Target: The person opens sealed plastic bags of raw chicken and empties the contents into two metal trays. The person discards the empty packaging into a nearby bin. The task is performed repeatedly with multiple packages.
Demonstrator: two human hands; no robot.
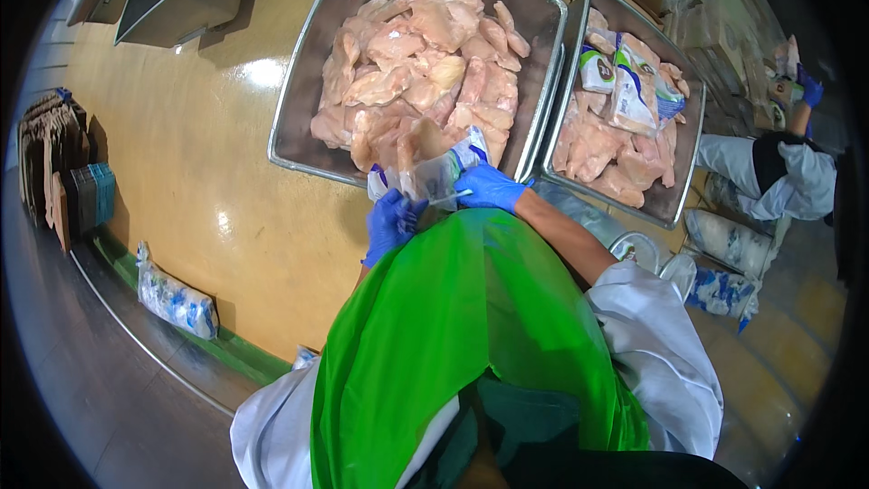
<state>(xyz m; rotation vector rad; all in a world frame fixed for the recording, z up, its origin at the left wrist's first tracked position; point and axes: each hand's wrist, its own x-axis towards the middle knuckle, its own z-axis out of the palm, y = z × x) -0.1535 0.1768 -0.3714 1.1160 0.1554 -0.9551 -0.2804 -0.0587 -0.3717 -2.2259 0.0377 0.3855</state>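
Observation:
Both my hands wear blue gloves and hold a printed plastic bag at the near rim of a large metal bin. My left hand grips the bag's left side with curled fingers. On its right side, my right hand pinches the plastic. A thin whitish strip runs between the hands. Pale raw poultry pieces are heaped in the bin just beyond the bag. Whether any meat lies inside the bag cannot be told.
A second metal bin at right holds more raw meat and printed packs. Beyond it a co-worker in white raises a blue-gloved hand. Bagged bundles and flat stacked pieces stand at left, an empty-looking metal bin at upper left.

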